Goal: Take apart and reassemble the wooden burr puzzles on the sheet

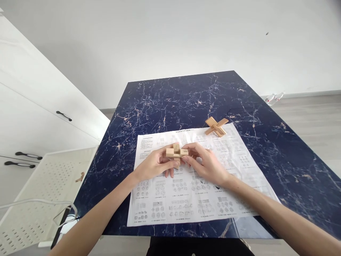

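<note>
Between my two hands, above a printed sheet [183, 209], I hold a partly interlocked wooden burr puzzle [172, 153] made of notched pale bars. My left hand [157, 160] is closed around its left side, thumb along the lower front. On the other side my right hand [202, 160] pinches the bar end that bears a dark mark. An open notch shows at the top middle, and one bar end points down below. My fingers hide parts of the puzzle. A second wooden puzzle [216, 127], crossed in shape, rests on the sheet's upper right edge.
The sheet, printed with small diagrams, lies on a dark blue marbled table [170, 103]. At the left stand white cabinets [39, 85] with black handles and a perforated cream panel [53, 177] with a white cable [34, 202]. Clear bottles [274, 98] stand on the floor at right.
</note>
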A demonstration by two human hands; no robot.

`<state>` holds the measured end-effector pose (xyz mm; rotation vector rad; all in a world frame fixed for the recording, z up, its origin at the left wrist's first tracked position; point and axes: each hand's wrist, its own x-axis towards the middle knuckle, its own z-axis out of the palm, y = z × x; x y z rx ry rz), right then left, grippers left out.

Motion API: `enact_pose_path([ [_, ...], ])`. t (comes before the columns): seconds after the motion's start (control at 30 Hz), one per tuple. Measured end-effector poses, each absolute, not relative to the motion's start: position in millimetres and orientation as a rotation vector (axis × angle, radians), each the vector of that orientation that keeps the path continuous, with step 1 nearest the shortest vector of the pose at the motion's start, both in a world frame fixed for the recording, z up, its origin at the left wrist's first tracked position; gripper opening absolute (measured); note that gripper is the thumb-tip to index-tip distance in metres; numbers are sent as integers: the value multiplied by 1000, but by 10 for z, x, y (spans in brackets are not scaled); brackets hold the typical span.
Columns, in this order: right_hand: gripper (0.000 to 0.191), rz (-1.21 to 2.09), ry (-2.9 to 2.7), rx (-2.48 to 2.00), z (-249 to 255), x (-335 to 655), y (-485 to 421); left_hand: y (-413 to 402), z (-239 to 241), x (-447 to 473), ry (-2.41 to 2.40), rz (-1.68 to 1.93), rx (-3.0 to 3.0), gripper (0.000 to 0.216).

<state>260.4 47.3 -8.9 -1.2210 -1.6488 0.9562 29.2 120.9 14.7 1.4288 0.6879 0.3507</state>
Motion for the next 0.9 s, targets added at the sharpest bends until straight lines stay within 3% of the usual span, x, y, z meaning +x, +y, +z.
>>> enact_pose_path([
  [0.1,23,958,-1650,-1212,-84,2607,469,1198,141,287,703,352,1415,79],
  [0.17,24,957,-1652,-1211,-81,2606,469,1195,138,281,699,355,1419,85],
  [0.53,25,927,-1637,-1240,-86,2604,466,1187,180,277,648,362,1444,68],
  [0.9,23,991,-1618,-1273,-13,2610,500,1171,190,295,669,391,1580,66],
])
